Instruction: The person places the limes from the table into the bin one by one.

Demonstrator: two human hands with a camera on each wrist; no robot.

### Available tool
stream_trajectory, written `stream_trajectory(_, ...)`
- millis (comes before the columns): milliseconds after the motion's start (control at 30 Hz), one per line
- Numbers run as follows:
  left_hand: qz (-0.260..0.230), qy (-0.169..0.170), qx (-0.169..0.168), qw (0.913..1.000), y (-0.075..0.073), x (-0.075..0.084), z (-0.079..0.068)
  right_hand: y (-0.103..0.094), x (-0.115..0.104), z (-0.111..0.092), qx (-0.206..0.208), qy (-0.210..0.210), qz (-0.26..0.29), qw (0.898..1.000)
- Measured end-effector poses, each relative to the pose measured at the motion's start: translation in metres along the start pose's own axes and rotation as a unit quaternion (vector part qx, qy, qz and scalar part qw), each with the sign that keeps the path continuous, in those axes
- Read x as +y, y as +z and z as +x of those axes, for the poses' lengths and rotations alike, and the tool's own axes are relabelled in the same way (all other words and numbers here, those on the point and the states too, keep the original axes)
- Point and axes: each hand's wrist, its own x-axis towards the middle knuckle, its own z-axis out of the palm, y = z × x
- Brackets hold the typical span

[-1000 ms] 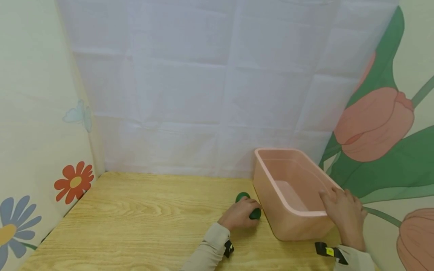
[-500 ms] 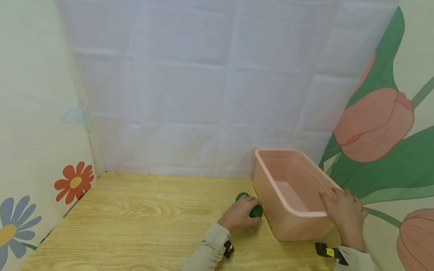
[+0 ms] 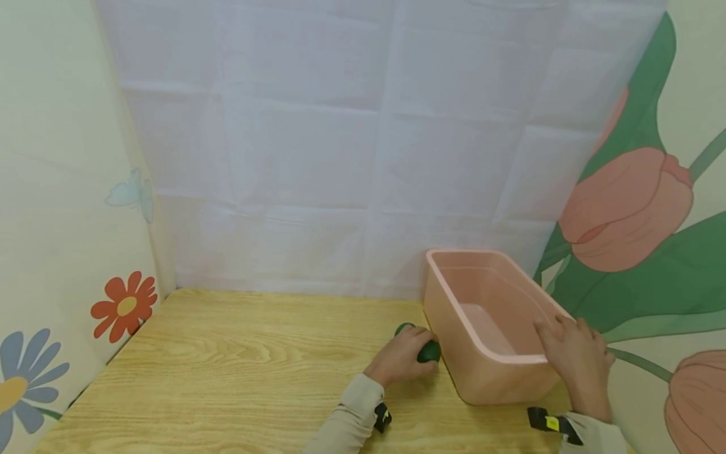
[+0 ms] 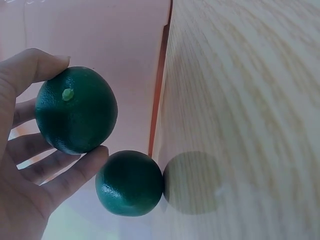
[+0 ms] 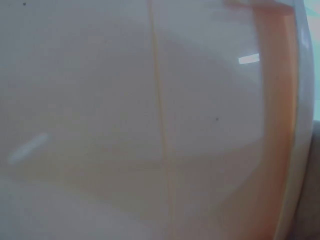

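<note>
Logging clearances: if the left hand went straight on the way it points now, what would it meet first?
Probably the side wall of the pink bin, with the green fruit in the left hand touching first; any gap between them is hard to judge.

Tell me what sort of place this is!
Probably a little corner set up for filming, though I can't be sure: a creased white sheet hangs behind a wood-look table, and big pictured flowers stand on both sides.
</note>
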Motion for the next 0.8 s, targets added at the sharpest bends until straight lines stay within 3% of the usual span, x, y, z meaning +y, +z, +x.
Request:
stream_trajectory(333, -0.028, 0.004, 0.031, 0.9991, -0.004, 0.003, -0.001, 0.000, -0.001, 0.000, -0.005, 0.003, -0.001, 1.000)
stream_trajectory(500, -0.021, 0.014, 0.061, 0.9978, -0.006, 0.004, -0.001, -0.001, -0.001, 0.000, -0.004, 0.005, -0.001, 1.000)
stream_trajectory(800, -0.010, 0.022, 0.086, 0.9960, -0.012, 0.008, -0.001, -0.001, -0.002, 0.001, -0.002, 0.006, -0.004, 1.000)
